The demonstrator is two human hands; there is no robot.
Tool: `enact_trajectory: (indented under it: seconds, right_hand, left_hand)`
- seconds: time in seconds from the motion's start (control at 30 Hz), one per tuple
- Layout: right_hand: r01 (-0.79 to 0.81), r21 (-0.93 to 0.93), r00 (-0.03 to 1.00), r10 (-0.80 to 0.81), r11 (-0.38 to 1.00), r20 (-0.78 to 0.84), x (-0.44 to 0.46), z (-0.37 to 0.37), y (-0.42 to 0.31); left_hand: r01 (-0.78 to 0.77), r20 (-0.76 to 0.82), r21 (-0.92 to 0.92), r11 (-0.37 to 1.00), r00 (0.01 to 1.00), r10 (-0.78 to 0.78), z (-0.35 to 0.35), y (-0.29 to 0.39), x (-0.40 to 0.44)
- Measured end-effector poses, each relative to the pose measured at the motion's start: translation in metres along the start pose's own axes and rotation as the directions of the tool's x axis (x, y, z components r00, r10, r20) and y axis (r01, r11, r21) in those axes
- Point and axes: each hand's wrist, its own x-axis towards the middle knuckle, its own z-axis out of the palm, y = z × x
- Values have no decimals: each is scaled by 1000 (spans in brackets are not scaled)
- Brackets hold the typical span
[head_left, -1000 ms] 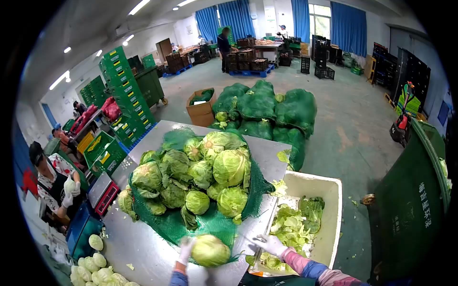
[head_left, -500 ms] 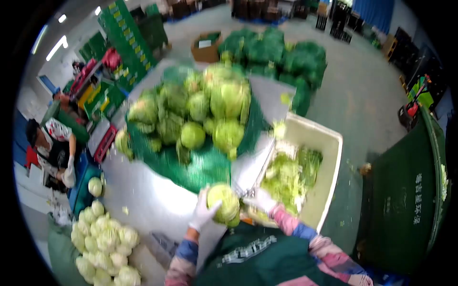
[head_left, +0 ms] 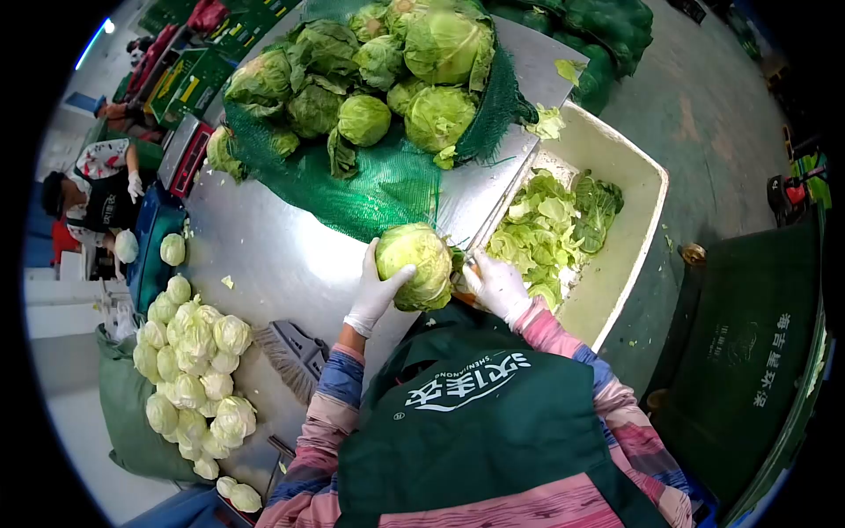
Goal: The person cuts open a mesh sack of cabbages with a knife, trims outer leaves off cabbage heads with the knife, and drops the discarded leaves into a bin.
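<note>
A round green lettuce head point(head_left: 414, 264) rests in my gloved left hand point(head_left: 374, 286), thumb across its front and fingers behind its left side. My gloved right hand point(head_left: 497, 286) is closed at the head's right side, around what looks like a small knife point(head_left: 461, 289) with an orange part showing; most of it is hidden by my fingers and dark leaves. Beyond my hands, untrimmed lettuce heads point(head_left: 444, 114) lie on a green mesh sack point(head_left: 370, 198) on the metal table point(head_left: 264, 242). Right of my right hand, a cream bin point(head_left: 638, 211) holds loose leaves point(head_left: 541, 220).
Pale trimmed heads point(head_left: 198, 370) are piled at the table's left, near a grey brush point(head_left: 295, 352). A large green waste bin point(head_left: 731, 343) stands at right. Full mesh sacks point(head_left: 607, 35) lie beyond the table. A co-worker point(head_left: 101, 194) stands at far left.
My view has tilted downward, so the table, bin and hands appear higher in it. My left hand still holds the lettuce head, and my right hand stays close beside it.
</note>
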Motion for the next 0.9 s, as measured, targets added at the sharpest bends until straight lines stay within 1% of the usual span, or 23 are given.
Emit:
enact_trajectory:
  seconds: [0.17,0.23,0.3,0.33,0.4,0.43,0.5,0.53,0.57,0.63,0.67,0.7,0.73,0.8,0.83,0.87,0.9]
  right_hand:
    - [-9,9,999,9,1000,32,-5,19,-7]
    - [-25,-34,997,27,999,66,-3,20,-10]
    - [-43,-62,996,47,997,71,0,24,-13]
    - [-86,-81,991,94,993,94,2,30,-11]
    - [-191,-111,972,203,975,116,6,33,-13]
    - [-190,-115,973,202,975,113,7,33,-11]
    - [-161,-56,975,168,985,149,8,32,-9]
    - [-185,-54,957,192,981,216,10,26,-12]
    - [-185,-54,957,193,981,218,13,27,-11]
    - [-270,-91,904,284,959,320,16,31,-9]
    - [-280,-143,889,313,949,334,17,62,14]
    - [-276,-139,894,307,951,325,22,62,13]
    - [-308,-110,874,327,945,359,27,61,13]
    - [-364,-72,829,358,928,430,24,58,9]
    - [-386,-59,810,369,921,455,21,54,3]
    - [-488,111,790,384,866,479,19,45,0]
    - [-573,273,769,392,773,505,17,37,-3]
  left_hand:
    - [21,-22,34,999,1000,-21,4,-3,5]
    - [16,-36,52,999,999,-14,5,-8,7]
    - [-51,-70,81,995,996,57,7,-10,5]
    - [-46,-68,80,996,996,51,9,-10,4]
    - [-67,-113,141,988,990,84,13,-7,4]
    - [-71,-113,137,988,990,87,15,-8,5]
    - [-107,-126,159,982,984,127,15,-10,5]
    - [-107,-125,158,982,984,128,15,-11,6]
    - [-117,-126,167,979,982,139,15,-12,5]
    - [-115,-129,178,977,982,139,15,-15,0]
    - [-125,-126,184,975,981,150,16,-14,-1]
    - [-147,-122,192,970,978,172,15,-12,3]
    - [-158,-124,195,968,975,184,14,-12,7]
    - [-111,-122,-4,994,986,110,13,-18,-1]
    - [-112,-122,-2,994,986,111,13,-18,-3]
    - [-148,-92,44,988,984,151,12,-17,-6]
    - [-185,-58,91,979,980,190,13,-10,-9]
